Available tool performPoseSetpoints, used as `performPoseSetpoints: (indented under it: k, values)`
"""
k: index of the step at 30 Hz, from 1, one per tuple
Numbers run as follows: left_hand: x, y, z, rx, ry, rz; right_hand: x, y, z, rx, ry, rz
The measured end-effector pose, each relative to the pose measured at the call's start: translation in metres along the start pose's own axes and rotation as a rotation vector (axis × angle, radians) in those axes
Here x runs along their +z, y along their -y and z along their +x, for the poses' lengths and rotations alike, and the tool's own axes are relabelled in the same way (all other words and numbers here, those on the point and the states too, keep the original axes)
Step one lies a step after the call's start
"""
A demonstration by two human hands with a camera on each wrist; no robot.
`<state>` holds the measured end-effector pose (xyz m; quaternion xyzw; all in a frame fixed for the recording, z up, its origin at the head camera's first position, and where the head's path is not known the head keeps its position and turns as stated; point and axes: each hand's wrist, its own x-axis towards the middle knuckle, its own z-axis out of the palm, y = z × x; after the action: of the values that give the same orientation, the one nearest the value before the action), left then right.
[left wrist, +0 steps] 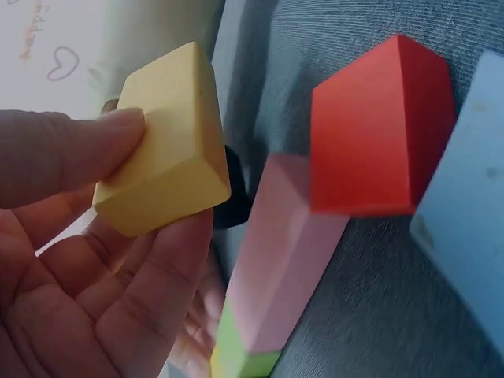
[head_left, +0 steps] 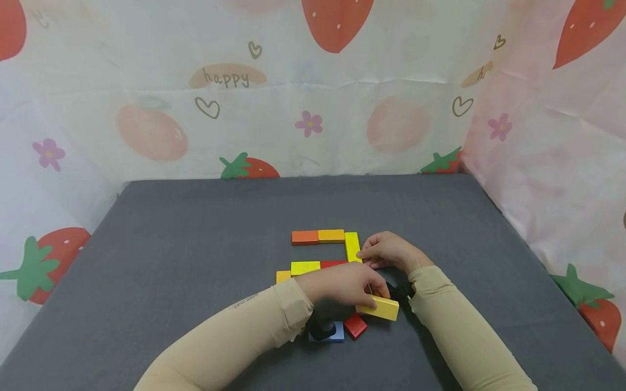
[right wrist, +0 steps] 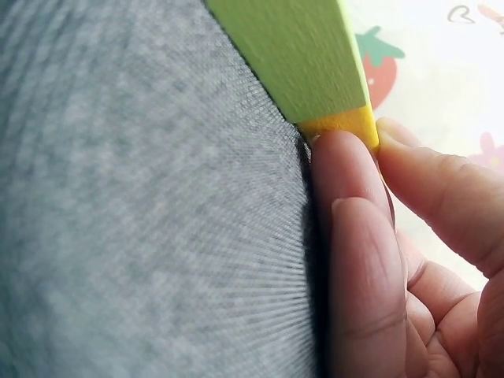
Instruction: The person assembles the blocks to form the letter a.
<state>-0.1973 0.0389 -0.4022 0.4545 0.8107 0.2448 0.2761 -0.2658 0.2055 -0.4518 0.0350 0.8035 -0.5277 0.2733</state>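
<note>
My left hand [head_left: 342,285] pinches a pale yellow block [head_left: 383,308] between thumb and fingers, held over the tabletop. In the left wrist view the thumb lies on the broad face of this block [left wrist: 161,130], fingers beneath. My right hand [head_left: 393,251] pinches the near end of a bright yellow block [head_left: 352,246] that lies on the table. Its thumb and fingertip meet at the yellow end [right wrist: 342,124] in the right wrist view, beside a green block [right wrist: 303,59]. A pink block [left wrist: 272,252] extends below the left hand, largely hidden from the head view.
Orange-red [head_left: 305,238] and orange [head_left: 331,236] blocks form the far row. Nearer are a yellow block [head_left: 305,268], a red block [head_left: 334,264] and an orange block [head_left: 283,277]. A loose red block [head_left: 355,326] and a blue block [head_left: 335,334] lie closest to the body.
</note>
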Motion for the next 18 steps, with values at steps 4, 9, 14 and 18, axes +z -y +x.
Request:
performPoseSetpoints:
  k: [4, 9, 14, 18]
  values:
    - [0.005, -0.002, 0.006, 0.014, 0.042, -0.024, 0.0, 0.001, -0.001, 0.012, -0.004, 0.002]
    - [0.01, -0.006, 0.011, 0.062, 0.06, 0.055, 0.0, 0.002, -0.002, 0.023, -0.003, 0.009]
    - [0.013, -0.011, 0.011, 0.039, 0.065, 0.082, 0.0, 0.002, -0.002, 0.014, -0.007, -0.004]
    - [0.015, -0.012, 0.011, 0.024, 0.053, 0.092, 0.001, 0.002, -0.001, 0.001, -0.016, -0.021]
